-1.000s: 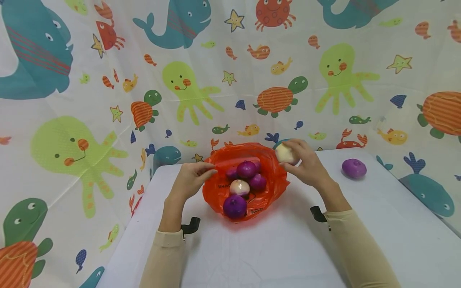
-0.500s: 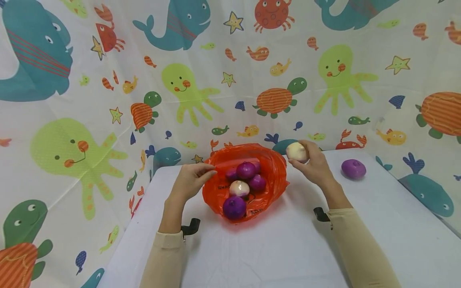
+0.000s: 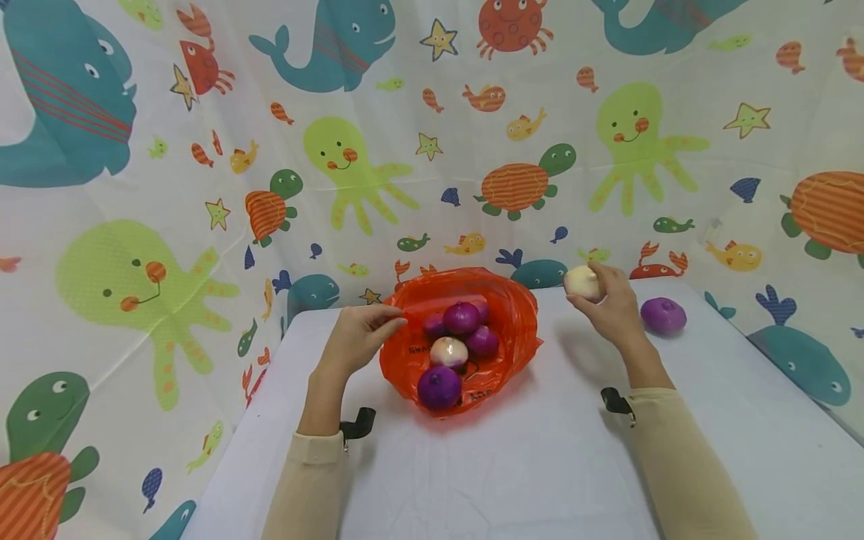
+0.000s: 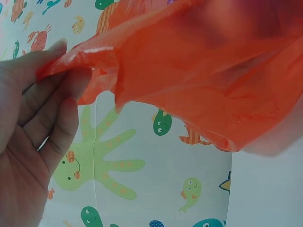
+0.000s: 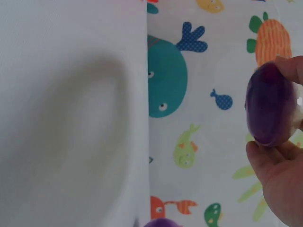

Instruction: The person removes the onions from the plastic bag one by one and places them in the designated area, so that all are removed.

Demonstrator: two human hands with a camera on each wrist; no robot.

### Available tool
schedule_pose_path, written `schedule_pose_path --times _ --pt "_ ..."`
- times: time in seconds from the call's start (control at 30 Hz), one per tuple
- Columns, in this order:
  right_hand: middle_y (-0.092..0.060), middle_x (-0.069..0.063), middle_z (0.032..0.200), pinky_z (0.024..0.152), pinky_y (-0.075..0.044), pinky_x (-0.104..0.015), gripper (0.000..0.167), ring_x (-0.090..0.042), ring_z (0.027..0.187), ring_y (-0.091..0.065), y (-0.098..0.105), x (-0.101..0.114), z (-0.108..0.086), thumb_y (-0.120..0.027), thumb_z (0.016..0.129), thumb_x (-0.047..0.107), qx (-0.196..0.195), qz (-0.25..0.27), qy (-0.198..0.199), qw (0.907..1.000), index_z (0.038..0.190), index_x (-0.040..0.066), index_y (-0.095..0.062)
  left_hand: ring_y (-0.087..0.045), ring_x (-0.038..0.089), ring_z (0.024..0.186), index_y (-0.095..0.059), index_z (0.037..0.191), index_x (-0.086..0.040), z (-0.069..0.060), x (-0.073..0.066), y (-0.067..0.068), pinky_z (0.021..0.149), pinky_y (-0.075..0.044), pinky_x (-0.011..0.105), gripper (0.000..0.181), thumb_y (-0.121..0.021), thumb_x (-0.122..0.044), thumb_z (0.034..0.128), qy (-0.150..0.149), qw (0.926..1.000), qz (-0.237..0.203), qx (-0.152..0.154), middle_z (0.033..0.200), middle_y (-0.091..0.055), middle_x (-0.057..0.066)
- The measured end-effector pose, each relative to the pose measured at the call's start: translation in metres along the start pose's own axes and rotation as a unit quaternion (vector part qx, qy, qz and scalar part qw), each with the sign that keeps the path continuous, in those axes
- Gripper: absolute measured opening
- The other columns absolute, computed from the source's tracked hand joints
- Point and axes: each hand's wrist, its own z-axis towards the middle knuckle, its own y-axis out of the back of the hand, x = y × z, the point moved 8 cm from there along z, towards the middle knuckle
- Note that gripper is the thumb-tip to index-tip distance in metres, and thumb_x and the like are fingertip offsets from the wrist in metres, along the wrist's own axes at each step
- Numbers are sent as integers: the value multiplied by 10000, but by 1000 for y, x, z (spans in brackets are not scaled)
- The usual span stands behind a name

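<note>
Onion (image 3: 579, 283), pale toward the head camera and purple on the side the right wrist view shows, is pinched between thumb and fingertips of the right hand (image 3: 610, 304) and hangs in the air, touching neither bag nor table. The left hand (image 3: 356, 337) pinches the rim of the red plastic bag (image 3: 518, 330), which spreads to the right of that grip, mouth wide. Judging by where things lie, the work seems partway: several bagged onions (image 3: 462, 319) sit between the two grips, overlapping so that the exact count is unsure, with one pale-topped onion (image 3: 448, 352) among the purple; one loose onion (image 3: 664, 316) lies just right of the right hand, and the pinched one is not yet set down. For room, white table (image 3: 540, 465) shows between the bag and the right hand, and more on the near side of both grips. The far edge runs behind the right grip, the printed curtain (image 3: 418, 67) beyond; the right edge slants past the loose onion, so sideways reach there looks tighter.
</note>
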Motion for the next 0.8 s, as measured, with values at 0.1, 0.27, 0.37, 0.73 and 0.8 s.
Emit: schedule_pose_path --times 0.1,0.27,0.37,0.73,0.8 --pt "-413 -267 1545 1088 -406 -695 762 -458 1309 -456 3 -10 0 -794 934 244 61 -6 -232 9997 1564 52 -411 -657 140 749 -815 1099 -159 0 1 0 719 -599 229 170 -770 -238 956 28 10000 6 10 884 -769 -21" --pt "-395 -259 1571 1103 -381 -704 780 -464 1342 -429 5 -22 -1 -782 945 257 146 -69 -511 9986 1585 61 -381 -655 136 749 -814 1102 -157 0 1 0 716 -602 233 174 -772 -239 955 10 10000 31 1 879 -765 -27" --pt "-403 -279 1563 1126 -352 -703 787 -479 1363 -413 8 -27 0 -783 944 234 150 -85 -596 9981 1582 31 -369 -657 133 749 -813 1104 -151 1 1 0 714 -603 234 174 -771 -234 956 -7 10000 49 -5 880 -766 -29" --pt "-387 -332 1488 1122 -349 -704 789 -503 1308 -414 14 -49 -2 -787 934 262 212 -153 -1057 9941 1525 -43 -362 -656 141 758 -812 1109 -149 0 1 -1 722 -605 239 178 -769 -232 957 43 10000 55 20 896 -766 -22" --pt "-361 -347 1482 1113 -346 -707 796 -509 1301 -405 15 -52 -3 -786 929 254 232 -213 -1114 9933 1524 -56 -359 -659 140 760 -812 1108 -153 0 2 -2 726 -605 236 176 -766 -234 959 59 9999 87 19 894 -763 -29"
